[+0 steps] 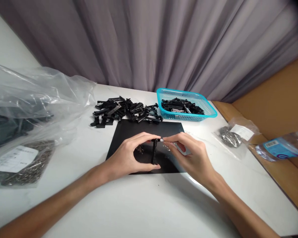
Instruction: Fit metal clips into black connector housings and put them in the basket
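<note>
My left hand [129, 155] pinches a slim black plastic clip [154, 152] upright between forefinger and thumb, over a black mat [149, 132]. My right hand [190, 155] comes in from the right, its fingertips pressed together at the clip's top end on something too small to name. Small metal springs [139, 149] lie scattered on the mat beside both hands. A heap of loose black clips [125, 110] lies just behind the mat. A turquoise basket [208, 110] at the back right holds more black clips.
A large clear plastic bag [32, 99] with dark parts lies at the left, a labelled bag of small metal parts [20, 163] in front of it. Another small bag of metal parts [232, 135] and a blue-labelled packet [280, 148] sit right. A grey curtain hangs behind.
</note>
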A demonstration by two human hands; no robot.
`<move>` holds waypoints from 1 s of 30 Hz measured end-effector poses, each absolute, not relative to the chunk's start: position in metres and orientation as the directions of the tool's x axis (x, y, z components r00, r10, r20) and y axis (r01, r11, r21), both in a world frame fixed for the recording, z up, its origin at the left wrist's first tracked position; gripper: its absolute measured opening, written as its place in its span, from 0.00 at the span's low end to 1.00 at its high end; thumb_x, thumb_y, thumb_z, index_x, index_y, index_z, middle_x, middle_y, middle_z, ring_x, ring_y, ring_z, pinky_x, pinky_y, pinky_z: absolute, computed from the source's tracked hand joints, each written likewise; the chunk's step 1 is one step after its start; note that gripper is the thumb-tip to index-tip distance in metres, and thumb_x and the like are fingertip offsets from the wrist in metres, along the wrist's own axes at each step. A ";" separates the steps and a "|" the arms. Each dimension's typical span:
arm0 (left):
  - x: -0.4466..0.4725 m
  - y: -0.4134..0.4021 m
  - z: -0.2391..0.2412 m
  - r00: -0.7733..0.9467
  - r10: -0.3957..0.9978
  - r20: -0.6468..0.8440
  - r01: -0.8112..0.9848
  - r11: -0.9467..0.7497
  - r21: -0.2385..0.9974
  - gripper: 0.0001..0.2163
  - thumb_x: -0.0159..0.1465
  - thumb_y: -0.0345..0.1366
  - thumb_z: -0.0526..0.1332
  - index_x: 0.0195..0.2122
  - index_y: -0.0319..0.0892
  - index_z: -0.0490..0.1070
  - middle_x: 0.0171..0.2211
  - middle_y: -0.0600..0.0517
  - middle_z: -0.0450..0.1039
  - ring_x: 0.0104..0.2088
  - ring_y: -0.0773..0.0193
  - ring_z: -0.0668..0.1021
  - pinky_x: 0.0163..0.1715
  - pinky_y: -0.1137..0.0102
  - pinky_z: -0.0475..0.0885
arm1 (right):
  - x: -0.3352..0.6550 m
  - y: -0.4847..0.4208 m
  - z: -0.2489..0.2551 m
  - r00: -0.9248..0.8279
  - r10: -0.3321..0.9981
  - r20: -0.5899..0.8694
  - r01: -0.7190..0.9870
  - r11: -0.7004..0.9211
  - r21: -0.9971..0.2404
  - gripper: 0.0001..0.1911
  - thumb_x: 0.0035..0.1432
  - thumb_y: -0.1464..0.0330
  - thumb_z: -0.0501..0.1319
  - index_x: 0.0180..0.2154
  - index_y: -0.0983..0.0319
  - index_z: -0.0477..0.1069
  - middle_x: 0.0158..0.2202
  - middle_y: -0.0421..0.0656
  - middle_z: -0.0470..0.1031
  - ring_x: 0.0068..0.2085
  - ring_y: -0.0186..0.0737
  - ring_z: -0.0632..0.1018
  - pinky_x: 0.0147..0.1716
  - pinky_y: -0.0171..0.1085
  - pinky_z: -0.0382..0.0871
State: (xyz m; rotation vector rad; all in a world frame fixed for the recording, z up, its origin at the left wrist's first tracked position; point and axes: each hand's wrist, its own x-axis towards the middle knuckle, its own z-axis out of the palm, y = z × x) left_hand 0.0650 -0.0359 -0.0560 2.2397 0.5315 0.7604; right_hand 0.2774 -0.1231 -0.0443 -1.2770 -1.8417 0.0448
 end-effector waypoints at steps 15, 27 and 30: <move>0.065 -0.039 -0.061 0.749 0.561 0.352 0.149 -0.661 0.735 0.32 0.54 0.41 0.77 0.60 0.49 0.72 0.53 0.49 0.76 0.51 0.55 0.79 0.54 0.60 0.77 | 0.279 -0.124 -0.043 -0.133 0.793 0.595 0.742 0.477 -0.471 0.06 0.66 0.77 0.63 0.40 0.60 0.76 0.31 0.41 0.77 0.30 0.37 0.70 0.32 0.38 0.65; 0.066 -0.044 -0.068 0.714 0.569 0.407 0.141 -0.687 0.713 0.31 0.55 0.38 0.76 0.60 0.48 0.72 0.52 0.48 0.76 0.53 0.54 0.79 0.56 0.59 0.76 | 0.271 -0.125 -0.061 -0.145 0.757 0.637 0.734 0.514 -0.443 0.08 0.69 0.77 0.58 0.42 0.60 0.73 0.37 0.46 0.79 0.34 0.40 0.74 0.32 0.39 0.66; 0.066 -0.045 -0.069 0.713 0.565 0.416 0.140 -0.696 0.704 0.31 0.55 0.38 0.76 0.60 0.48 0.72 0.52 0.48 0.76 0.54 0.53 0.79 0.56 0.59 0.76 | 0.270 -0.124 -0.062 -0.143 0.748 0.648 0.727 0.523 -0.444 0.07 0.70 0.76 0.58 0.42 0.60 0.73 0.37 0.46 0.80 0.33 0.40 0.75 0.32 0.39 0.67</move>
